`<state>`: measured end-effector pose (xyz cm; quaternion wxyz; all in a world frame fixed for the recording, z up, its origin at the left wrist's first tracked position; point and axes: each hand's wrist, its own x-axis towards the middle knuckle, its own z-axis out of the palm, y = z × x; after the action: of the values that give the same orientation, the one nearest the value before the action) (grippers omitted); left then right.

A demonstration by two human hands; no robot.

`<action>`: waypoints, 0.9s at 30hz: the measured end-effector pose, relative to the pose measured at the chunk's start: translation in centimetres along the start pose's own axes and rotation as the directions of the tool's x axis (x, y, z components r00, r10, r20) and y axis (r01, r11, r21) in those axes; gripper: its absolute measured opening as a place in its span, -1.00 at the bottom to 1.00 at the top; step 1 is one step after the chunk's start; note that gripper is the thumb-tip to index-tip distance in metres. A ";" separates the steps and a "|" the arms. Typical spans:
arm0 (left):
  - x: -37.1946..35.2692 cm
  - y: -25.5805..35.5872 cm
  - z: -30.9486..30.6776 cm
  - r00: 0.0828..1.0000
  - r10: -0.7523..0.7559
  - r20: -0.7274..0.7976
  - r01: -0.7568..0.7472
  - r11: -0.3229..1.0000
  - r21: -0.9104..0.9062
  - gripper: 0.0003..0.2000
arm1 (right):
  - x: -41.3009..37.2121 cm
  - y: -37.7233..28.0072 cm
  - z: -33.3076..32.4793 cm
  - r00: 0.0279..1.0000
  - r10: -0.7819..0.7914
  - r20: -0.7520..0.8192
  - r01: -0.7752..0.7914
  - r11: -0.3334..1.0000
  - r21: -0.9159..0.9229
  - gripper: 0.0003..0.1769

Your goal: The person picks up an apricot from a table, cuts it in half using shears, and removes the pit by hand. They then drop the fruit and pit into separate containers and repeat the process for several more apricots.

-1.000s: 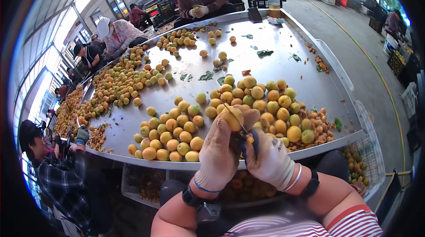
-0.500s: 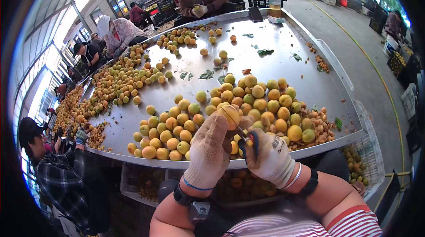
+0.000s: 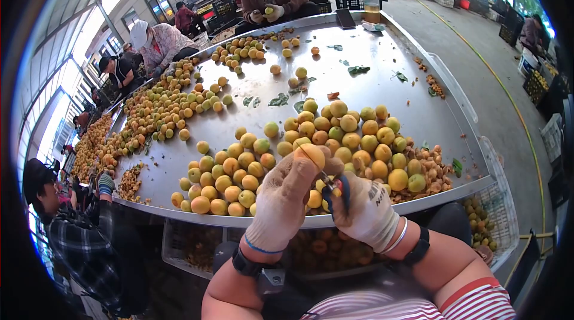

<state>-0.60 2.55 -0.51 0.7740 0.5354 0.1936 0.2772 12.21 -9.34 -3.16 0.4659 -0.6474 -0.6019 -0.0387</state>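
My left hand [image 3: 280,191], in a white knit glove, is closed around a yellow apricot [image 3: 312,155] and holds it up over the near edge of the metal table. A dark cut line runs across the apricot's skin. My right hand [image 3: 368,209], gloved too, grips a small knife [image 3: 336,191] with a coloured handle, its blade against the apricot. Past my hands lies a heap of whole apricots [image 3: 351,140], with another cluster [image 3: 230,184] to the left. Beside the heap, at right, sits a pile of apricot pits [image 3: 431,171].
The metal table [image 3: 353,90] has a raised rim and scattered leaves [image 3: 359,70]. A lidded jar [image 3: 371,3] and a dark phone-like slab [image 3: 345,19] stand at its far end. Plastic crates [image 3: 499,212] are below the near edge. Co-workers sit along the left and far sides.
My hands keep nearly the same place, with the apricot turned slightly against the blade. Across the table, a co-worker's two gloved hands have come together; the one at left has shifted its arm.
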 end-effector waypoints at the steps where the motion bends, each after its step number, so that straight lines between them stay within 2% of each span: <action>1: 0.3 -0.3 -0.2 0.999 -0.042 -0.001 0.042 0.997 -0.067 -0.52 | 0.0 0.0 0.0 1.000 -0.005 -0.015 0.005 1.000 -0.002 -0.82; 5: 0.0 0.3 0.8 1.000 -0.008 -0.023 0.007 0.998 -0.064 -0.50 | 0.0 0.3 0.1 1.000 0.026 0.006 -0.026 1.000 -0.012 -0.82; 7: -0.1 0.6 1.6 0.987 0.158 -0.007 -0.158 0.987 0.036 -0.50 | -0.2 0.5 0.2 1.000 0.012 -0.010 -0.012 1.000 -0.026 -0.81; 8: -0.1 0.7 1.6 0.987 0.158 -0.008 -0.158 0.987 0.036 -0.50 | -0.3 0.6 0.3 1.000 -0.002 -0.025 0.001 0.999 -0.038 -0.81; 10: -0.2 0.8 1.6 0.977 0.213 0.007 -0.212 0.964 0.161 -0.52 | -0.2 0.6 0.2 1.000 -0.004 -0.020 0.004 0.999 -0.032 -0.80; 14: -0.1 0.8 0.9 0.979 0.205 -0.004 -0.204 0.975 0.092 -0.56 | -0.3 0.8 0.3 0.999 -0.046 -0.019 0.045 0.998 -0.055 -0.80; 16: -0.1 1.6 0.9 0.969 0.190 -0.158 -0.170 0.977 0.129 -0.54 | -0.1 0.6 0.5 0.999 -0.037 -0.037 0.036 0.999 -0.034 -0.85; 18: 0.2 1.5 0.3 0.960 0.228 -0.163 -0.218 0.973 0.078 -0.56 | 0.0 0.5 0.6 0.998 -0.028 -0.056 0.027 1.000 -0.012 -0.90; 20: 0.5 1.4 -0.2 0.907 0.387 -0.165 -0.379 0.922 0.078 -0.58 | -0.1 0.9 0.8 0.998 0.022 0.066 -0.021 1.000 -0.016 -0.90; 21: 0.5 1.3 -0.5 0.906 0.389 -0.166 -0.381 0.921 0.081 -0.58 | -0.1 1.0 0.8 0.998 0.020 0.065 -0.019 1.000 -0.014 -0.90; 23: 0.4 1.1 -1.3 0.887 0.443 -0.129 -0.411 0.885 0.218 -0.54 | -0.2 1.3 0.6 0.993 0.018 0.117 -0.011 0.998 -0.063 -0.82; 24: 0.5 0.9 -1.5 0.887 0.443 -0.128 -0.411 0.885 0.219 -0.54 | -0.2 1.3 0.5 0.993 0.018 0.116 -0.011 0.998 -0.062 -0.82; 26: 0.7 0.7 -1.8 0.829 0.548 -0.113 -0.478 0.798 0.368 -0.51 | -0.1 1.3 0.3 0.992 0.003 0.126 0.003 0.999 -0.050 -0.81; 27: 0.6 0.8 -1.7 0.829 0.548 -0.111 -0.478 0.798 0.368 -0.51 | 0.0 1.4 0.2 0.992 0.005 0.124 0.002 0.999 -0.050 -0.81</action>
<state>-1.32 4.40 -0.33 0.5449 0.6551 0.1645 0.4969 13.21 -9.02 -4.07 0.4113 -0.6603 -0.6282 -0.0129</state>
